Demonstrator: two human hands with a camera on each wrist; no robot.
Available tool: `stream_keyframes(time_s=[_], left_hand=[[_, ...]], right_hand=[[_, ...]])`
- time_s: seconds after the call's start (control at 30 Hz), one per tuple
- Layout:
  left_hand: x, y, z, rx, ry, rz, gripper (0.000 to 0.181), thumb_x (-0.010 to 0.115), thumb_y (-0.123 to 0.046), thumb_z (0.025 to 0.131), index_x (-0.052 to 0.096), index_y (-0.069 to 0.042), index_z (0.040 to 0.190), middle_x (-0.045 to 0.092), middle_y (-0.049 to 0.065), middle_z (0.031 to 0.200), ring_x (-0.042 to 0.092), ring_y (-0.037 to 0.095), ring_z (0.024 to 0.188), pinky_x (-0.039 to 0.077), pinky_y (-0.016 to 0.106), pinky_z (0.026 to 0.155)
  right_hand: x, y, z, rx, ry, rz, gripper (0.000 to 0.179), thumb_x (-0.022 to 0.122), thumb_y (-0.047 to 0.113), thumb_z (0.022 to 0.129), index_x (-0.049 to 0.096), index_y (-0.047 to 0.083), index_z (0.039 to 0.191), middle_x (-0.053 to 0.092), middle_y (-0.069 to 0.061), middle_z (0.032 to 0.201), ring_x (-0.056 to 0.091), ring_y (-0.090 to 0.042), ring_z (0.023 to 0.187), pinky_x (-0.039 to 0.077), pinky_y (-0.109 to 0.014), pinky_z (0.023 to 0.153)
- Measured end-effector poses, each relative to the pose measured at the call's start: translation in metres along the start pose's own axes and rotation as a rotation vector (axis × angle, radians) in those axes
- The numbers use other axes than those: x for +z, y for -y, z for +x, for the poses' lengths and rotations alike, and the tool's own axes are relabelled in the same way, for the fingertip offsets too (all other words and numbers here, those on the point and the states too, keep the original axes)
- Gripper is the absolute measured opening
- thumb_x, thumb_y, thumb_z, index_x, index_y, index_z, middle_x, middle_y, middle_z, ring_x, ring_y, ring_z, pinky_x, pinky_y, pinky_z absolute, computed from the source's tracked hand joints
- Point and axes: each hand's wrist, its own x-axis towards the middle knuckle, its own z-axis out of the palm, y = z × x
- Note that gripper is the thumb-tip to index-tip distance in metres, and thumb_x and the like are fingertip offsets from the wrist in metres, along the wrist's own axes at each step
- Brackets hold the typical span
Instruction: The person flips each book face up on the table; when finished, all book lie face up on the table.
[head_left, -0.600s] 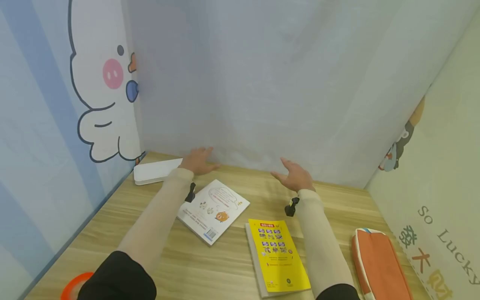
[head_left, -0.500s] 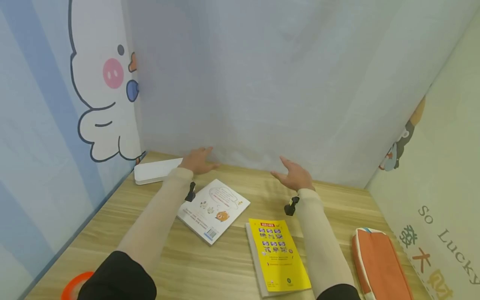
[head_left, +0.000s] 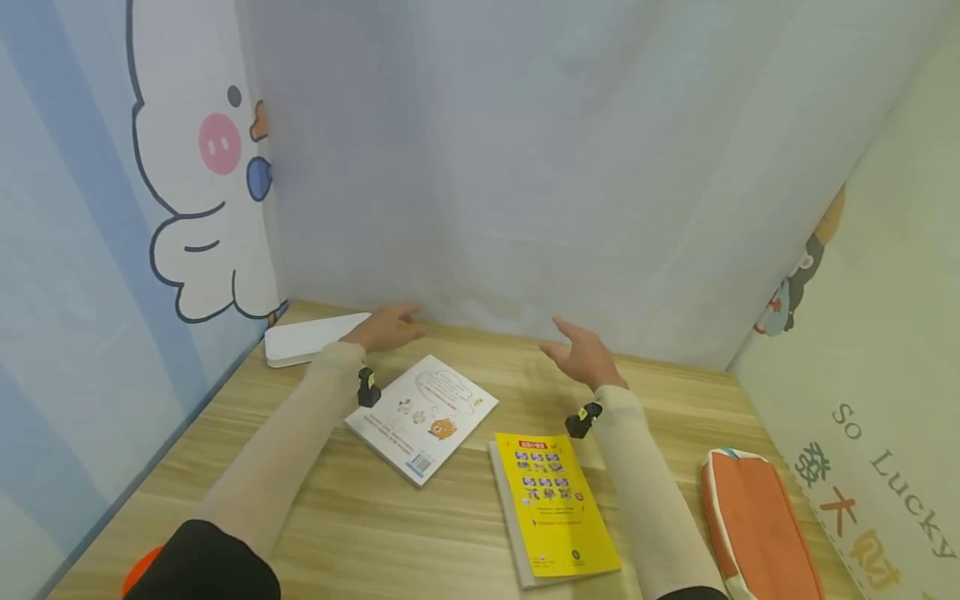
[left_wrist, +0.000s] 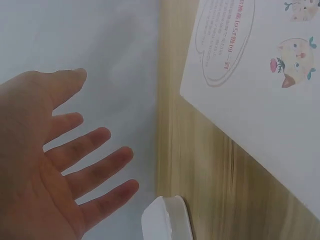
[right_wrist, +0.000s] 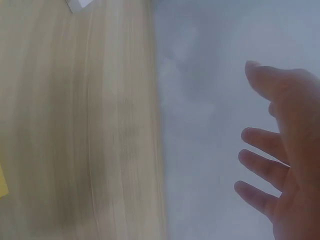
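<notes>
My left hand hovers near the table's back edge, beside a white oblong case whose right end it partly covers in the head view. In the left wrist view its fingers are spread and hold nothing. A white book with small animal drawings lies slanted on the wood just in front of it. To the right, my right hand is held above the table, fingers extended and thumb apart, with nothing in it. Below that hand lies a yellow-covered book, apparently on top of a white one.
An orange pencil case with white trim lies at the right side of the wooden table. Part of a red-orange round thing shows behind my left sleeve. Cloth walls enclose the table at the back and both sides.
My left hand has shifted a little left and its forearm has swung outward. The right hand stays nearly where it was. The whole head view has shifted slightly.
</notes>
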Motion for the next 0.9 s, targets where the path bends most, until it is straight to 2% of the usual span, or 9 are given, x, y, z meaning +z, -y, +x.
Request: stream_keyframes(time_s=[0.1,0.3,0.43,0.67,0.9], left_hand=[[0.001,0.002,-0.007,0.027,0.000,-0.029,0.066,0.055,-0.037,0.106,0.034,-0.003,0.159,0.050,0.029,0.152,0.053,0.048,0.136,0.044,0.060,0.113],[0.005,-0.001,-0.026,0.132,-0.047,-0.104,0.059,0.055,-0.028,0.106,0.040,0.003,0.154,0.058,0.029,0.143,0.056,0.050,0.131,0.046,0.059,0.110],[0.009,-0.005,-0.040,0.170,-0.062,-0.153,0.059,0.055,-0.033,0.106,0.044,0.003,0.152,0.062,0.027,0.138,0.058,0.048,0.129,0.049,0.058,0.108],[0.011,0.001,-0.060,0.113,-0.047,-0.188,0.054,0.055,-0.029,0.107,0.045,-0.004,0.154,0.059,0.025,0.144,0.058,0.046,0.131,0.048,0.057,0.110],[0.017,0.011,-0.090,0.028,0.020,-0.330,0.057,0.053,-0.031,0.108,0.038,-0.007,0.158,0.050,0.023,0.155,0.045,0.044,0.145,0.036,0.059,0.120]], right_hand=[[0.003,0.001,-0.005,-0.021,0.006,0.005,0.064,0.063,0.038,0.103,0.043,0.010,0.157,0.053,-0.021,0.154,0.049,-0.042,0.142,0.041,-0.060,0.115],[0.007,0.003,-0.015,-0.035,0.042,0.051,0.060,0.062,0.039,0.103,0.049,0.008,0.153,0.057,-0.021,0.150,0.050,-0.042,0.141,0.040,-0.061,0.116],[0.010,0.005,-0.019,-0.044,0.054,0.070,0.059,0.062,0.039,0.103,0.051,0.008,0.151,0.057,-0.020,0.150,0.050,-0.042,0.141,0.042,-0.061,0.115],[0.017,0.011,-0.020,-0.055,0.064,0.129,0.055,0.063,0.041,0.102,0.056,0.009,0.147,0.059,-0.018,0.149,0.055,-0.040,0.136,0.050,-0.058,0.108],[0.027,0.018,-0.026,-0.040,0.133,0.170,0.053,0.064,0.041,0.102,0.059,0.010,0.144,0.058,-0.014,0.151,0.058,-0.037,0.135,0.049,-0.057,0.108]])
